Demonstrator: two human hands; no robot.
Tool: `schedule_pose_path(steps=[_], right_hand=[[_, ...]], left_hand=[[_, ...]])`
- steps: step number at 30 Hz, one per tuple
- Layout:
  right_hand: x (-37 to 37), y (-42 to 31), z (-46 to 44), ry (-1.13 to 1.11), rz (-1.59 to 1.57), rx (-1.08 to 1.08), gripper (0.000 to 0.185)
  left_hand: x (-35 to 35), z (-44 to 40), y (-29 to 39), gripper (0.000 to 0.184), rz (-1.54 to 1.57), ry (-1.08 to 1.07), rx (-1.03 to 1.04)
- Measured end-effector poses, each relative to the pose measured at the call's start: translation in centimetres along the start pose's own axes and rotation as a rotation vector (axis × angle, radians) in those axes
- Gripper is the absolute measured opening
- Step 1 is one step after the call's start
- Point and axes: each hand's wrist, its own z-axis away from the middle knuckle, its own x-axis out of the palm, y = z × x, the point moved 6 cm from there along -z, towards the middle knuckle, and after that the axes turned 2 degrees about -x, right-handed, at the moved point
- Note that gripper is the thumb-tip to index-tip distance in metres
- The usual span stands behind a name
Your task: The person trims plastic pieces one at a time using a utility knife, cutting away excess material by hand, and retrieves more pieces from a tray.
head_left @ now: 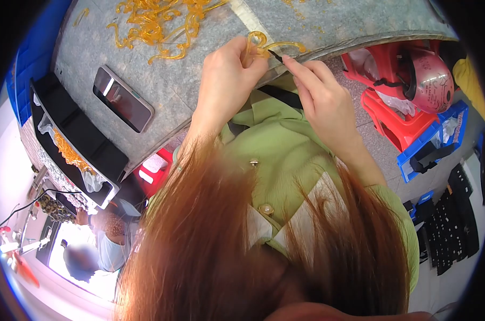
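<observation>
My left hand (230,70) is closed around a curly, translucent amber piece (257,38), whose loop rises above the fingers while a long curved arm stretches right. Between the fingertips of my right hand (318,88) is a thin black-tipped tool (275,55); its tip meets or nearly meets the amber piece. The exact kind of tool cannot be made out. Both hands are near the front edge of the grey cloth-covered table (167,101). Beyond my left hand lies a heap of similar amber pieces (155,24).
A phone (123,99) lies left on the table. Further left, a black bin (76,125) stands beside a tray holding amber pieces (71,151). At right are red stools (384,120), a pink helmet (430,83) and a blue crate (435,150). Another person (111,243) is at lower left.
</observation>
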Motion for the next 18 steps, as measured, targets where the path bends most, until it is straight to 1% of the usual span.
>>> schedule_pose_path(steps=[4, 10, 13, 18], right_hand=[[-0.1, -0.1, 0.1, 0.000, -0.007, 0.036, 0.034], [-0.1, -0.2, 0.0, -0.019, 0.005, 0.031, 0.034], [0.0, -0.6, 0.1, 0.015, 0.081, -0.039, 0.039], [0.5, -1.7, 0.0, -0.014, 0.237, -0.112, 0.045]], left_hand=[[0.0, 0.0, 0.1, 0.024, 0.012, 0.003, 0.005], [-0.1, 0.1, 0.2, 0.023, 0.001, 0.010, 0.009], [0.0, 0.0, 0.2, 0.023, -0.011, 0.009, 0.014], [-0.1, 0.2, 0.5, 0.021, -0.061, 0.018, 0.038]])
